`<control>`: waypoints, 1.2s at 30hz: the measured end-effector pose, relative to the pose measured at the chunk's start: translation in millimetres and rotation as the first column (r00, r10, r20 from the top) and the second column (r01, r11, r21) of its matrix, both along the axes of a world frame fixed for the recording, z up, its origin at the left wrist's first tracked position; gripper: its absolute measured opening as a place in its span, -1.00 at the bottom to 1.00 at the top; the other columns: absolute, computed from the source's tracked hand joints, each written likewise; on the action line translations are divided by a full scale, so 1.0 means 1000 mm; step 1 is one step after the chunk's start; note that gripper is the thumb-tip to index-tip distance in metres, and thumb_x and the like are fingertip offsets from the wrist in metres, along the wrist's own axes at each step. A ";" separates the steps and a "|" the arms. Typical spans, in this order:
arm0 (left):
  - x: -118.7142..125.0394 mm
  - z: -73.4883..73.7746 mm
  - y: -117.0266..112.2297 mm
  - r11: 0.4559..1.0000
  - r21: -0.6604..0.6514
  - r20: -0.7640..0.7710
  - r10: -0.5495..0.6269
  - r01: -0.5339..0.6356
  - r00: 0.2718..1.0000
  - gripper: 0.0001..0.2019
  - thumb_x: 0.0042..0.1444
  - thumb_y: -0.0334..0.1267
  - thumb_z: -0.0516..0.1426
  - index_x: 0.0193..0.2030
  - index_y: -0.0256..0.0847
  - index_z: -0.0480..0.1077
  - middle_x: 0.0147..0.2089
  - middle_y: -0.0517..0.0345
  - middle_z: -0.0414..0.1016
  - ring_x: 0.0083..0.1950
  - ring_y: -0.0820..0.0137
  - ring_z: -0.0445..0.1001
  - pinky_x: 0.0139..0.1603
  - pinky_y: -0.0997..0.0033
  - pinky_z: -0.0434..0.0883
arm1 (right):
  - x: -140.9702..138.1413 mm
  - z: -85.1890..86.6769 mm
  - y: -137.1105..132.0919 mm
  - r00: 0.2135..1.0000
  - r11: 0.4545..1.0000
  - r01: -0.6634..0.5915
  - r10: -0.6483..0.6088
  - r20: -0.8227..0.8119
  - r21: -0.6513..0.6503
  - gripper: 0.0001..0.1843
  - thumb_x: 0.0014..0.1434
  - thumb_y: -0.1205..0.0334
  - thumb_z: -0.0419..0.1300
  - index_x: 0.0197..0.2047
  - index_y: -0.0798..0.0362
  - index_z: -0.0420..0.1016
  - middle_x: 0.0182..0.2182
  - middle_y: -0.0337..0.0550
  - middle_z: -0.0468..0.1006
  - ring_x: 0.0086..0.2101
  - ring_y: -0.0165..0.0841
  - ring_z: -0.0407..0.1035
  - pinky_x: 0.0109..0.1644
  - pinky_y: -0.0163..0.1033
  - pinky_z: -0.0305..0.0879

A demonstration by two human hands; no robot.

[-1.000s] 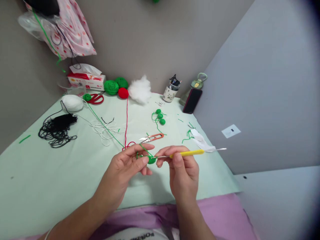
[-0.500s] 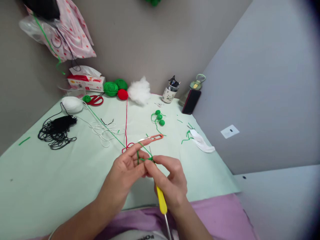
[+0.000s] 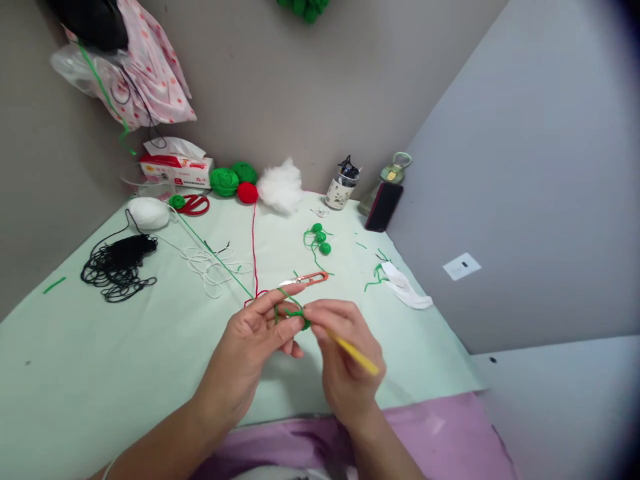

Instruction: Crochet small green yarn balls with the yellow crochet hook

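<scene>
Head view: green crochet [image 3: 307,324] in left hand [image 3: 244,345], yellow hook [image 3: 356,353] in right hand [image 3: 345,377], tissue [image 3: 175,147] in box [image 3: 173,173]

Along the back of the table [image 3: 115,380], left to right, come the tissue box [image 3: 175,173], three yarn balls [image 3: 224,182], a clump of stuffing [image 3: 281,187], the cup [image 3: 339,193] and the bottle [image 3: 393,173], the phone [image 3: 384,208] before it. Scissors [image 3: 197,205] lie before the tissue box. Nearer, three small balls [image 3: 321,237] lie behind the thread snips [image 3: 319,277]. Nearest, the crochet piece [image 3: 307,323] is between left hand [image 3: 253,340] and right hand [image 3: 347,383], the crochet hook [image 3: 356,353] in the latter.
</scene>
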State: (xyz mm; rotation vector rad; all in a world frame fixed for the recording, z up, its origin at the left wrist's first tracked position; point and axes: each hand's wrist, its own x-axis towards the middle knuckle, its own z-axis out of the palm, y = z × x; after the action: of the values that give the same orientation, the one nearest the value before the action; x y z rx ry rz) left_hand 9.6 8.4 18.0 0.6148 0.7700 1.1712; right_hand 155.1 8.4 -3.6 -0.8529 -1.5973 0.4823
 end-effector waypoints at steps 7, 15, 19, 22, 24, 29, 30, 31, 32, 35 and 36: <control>-0.007 -0.005 0.009 0.986 -0.157 0.146 -0.037 0.061 0.989 -0.77 0.08 -0.34 0.41 -0.08 -0.21 0.70 -0.47 0.31 0.29 -0.49 0.62 0.22 -0.43 0.67 0.43 | 0.008 0.004 0.005 0.967 0.983 -0.042 -0.004 -0.253 -0.176 -0.75 0.41 0.32 0.17 -0.10 -0.12 0.69 -0.28 -0.16 0.62 -0.38 -0.36 0.48 -0.28 -0.19 0.46; -0.001 -0.004 0.000 0.996 -0.034 0.034 -0.076 0.077 0.997 -0.69 0.12 -0.28 0.39 0.03 -0.05 0.67 -0.34 0.22 0.46 -0.41 0.53 0.31 -0.34 0.51 0.51 | -0.001 0.001 0.007 0.927 0.953 -0.177 0.076 -0.368 -0.247 -0.83 0.37 0.21 0.25 -0.16 -0.12 0.72 -0.27 -0.15 0.64 -0.26 -0.31 0.50 -0.22 -0.18 0.47; -0.001 -0.002 0.002 0.997 -0.050 0.070 -0.064 0.067 0.996 -0.66 0.11 -0.30 0.40 0.05 -0.08 0.67 -0.46 0.30 0.30 -0.47 0.54 0.21 -0.49 0.60 0.38 | 0.000 0.001 0.007 0.911 0.950 -0.230 0.134 -0.389 -0.210 -0.82 0.37 0.23 0.25 -0.12 -0.14 0.73 -0.27 -0.16 0.60 -0.29 -0.34 0.48 -0.25 -0.20 0.46; -0.003 -0.002 0.004 0.990 -0.081 0.125 -0.106 0.117 0.986 -0.64 0.10 -0.31 0.40 0.07 -0.11 0.66 -0.49 0.34 0.22 -0.52 0.58 0.11 -0.56 0.64 0.27 | 0.003 0.001 0.008 0.901 0.949 -0.229 0.121 -0.418 -0.218 -0.82 0.38 0.21 0.25 -0.14 -0.12 0.73 -0.27 -0.15 0.60 -0.33 -0.36 0.47 -0.27 -0.20 0.46; -0.004 -0.003 0.005 0.986 -0.094 0.141 -0.121 0.135 0.983 -0.64 0.11 -0.31 0.39 0.07 -0.15 0.66 -0.51 0.35 0.19 -0.52 0.59 0.09 -0.55 0.66 0.28 | 0.005 0.001 0.010 0.878 0.938 -0.244 0.105 -0.466 -0.248 -0.81 0.39 0.19 0.24 -0.16 -0.10 0.72 -0.28 -0.16 0.61 -0.38 -0.38 0.48 -0.31 -0.22 0.46; -0.005 -0.003 0.004 0.991 -0.078 0.115 -0.102 0.111 0.988 -0.64 0.09 -0.32 0.40 0.06 -0.12 0.66 -0.42 0.31 0.30 -0.49 0.60 0.16 -0.46 0.62 0.40 | 0.007 0.001 0.010 0.848 0.910 -0.300 0.119 -0.516 -0.284 -0.82 0.38 0.18 0.25 -0.19 -0.06 0.71 -0.29 -0.19 0.61 -0.39 -0.42 0.51 -0.32 -0.27 0.48; -0.005 -0.002 0.003 0.992 -0.075 0.105 -0.095 0.103 0.990 -0.64 0.09 -0.32 0.41 0.06 -0.11 0.66 -0.40 0.31 0.31 -0.49 0.60 0.17 -0.45 0.61 0.41 | 0.007 0.001 0.009 0.847 0.909 -0.302 0.118 -0.518 -0.287 -0.82 0.38 0.18 0.25 -0.19 -0.06 0.71 -0.29 -0.19 0.61 -0.40 -0.42 0.51 -0.32 -0.28 0.48; -0.004 -0.002 0.003 0.993 -0.072 0.093 -0.090 0.097 0.992 -0.64 0.09 -0.31 0.41 0.06 -0.10 0.66 -0.40 0.31 0.32 -0.48 0.60 0.18 -0.45 0.60 0.42 | 0.007 0.001 0.009 0.847 0.909 -0.300 0.114 -0.519 -0.289 -0.82 0.38 0.18 0.25 -0.20 -0.06 0.71 -0.30 -0.19 0.60 -0.40 -0.42 0.51 -0.32 -0.28 0.48; -0.004 -0.001 0.003 0.994 -0.068 0.082 -0.082 0.088 0.993 -0.64 0.09 -0.31 0.41 0.06 -0.09 0.66 -0.40 0.31 0.32 -0.48 0.59 0.19 -0.44 0.59 0.43 | 0.007 0.001 0.009 0.848 0.911 -0.293 0.108 -0.519 -0.289 -0.81 0.38 0.18 0.24 -0.20 -0.05 0.71 -0.30 -0.19 0.60 -0.40 -0.42 0.51 -0.32 -0.28 0.49; -0.003 0.000 0.002 0.997 -0.046 0.042 -0.058 0.060 0.997 -0.66 0.10 -0.29 0.40 0.04 -0.07 0.66 -0.38 0.30 0.35 -0.48 0.59 0.19 -0.43 0.57 0.44 | 0.008 0.002 0.007 0.857 0.920 -0.268 0.093 -0.507 -0.286 -0.80 0.39 0.18 0.23 -0.22 -0.03 0.68 -0.31 -0.18 0.59 -0.40 -0.40 0.49 -0.33 -0.24 0.49; -0.003 -0.001 0.002 0.998 -0.036 0.020 -0.044 0.045 0.999 -0.67 0.10 -0.28 0.40 0.03 -0.08 0.66 -0.37 0.30 0.37 -0.48 0.59 0.20 -0.42 0.56 0.44 | 0.008 0.003 0.007 0.863 0.924 -0.258 0.088 -0.498 -0.283 -0.80 0.39 0.18 0.22 -0.22 -0.02 0.67 -0.32 -0.17 0.59 -0.40 -0.39 0.49 -0.33 -0.23 0.49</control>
State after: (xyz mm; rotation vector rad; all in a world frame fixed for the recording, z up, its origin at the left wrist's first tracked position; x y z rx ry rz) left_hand 6.8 10.2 17.3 0.5868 0.7565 1.1181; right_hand 162.7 15.3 -1.1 -0.7656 -1.1461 1.0447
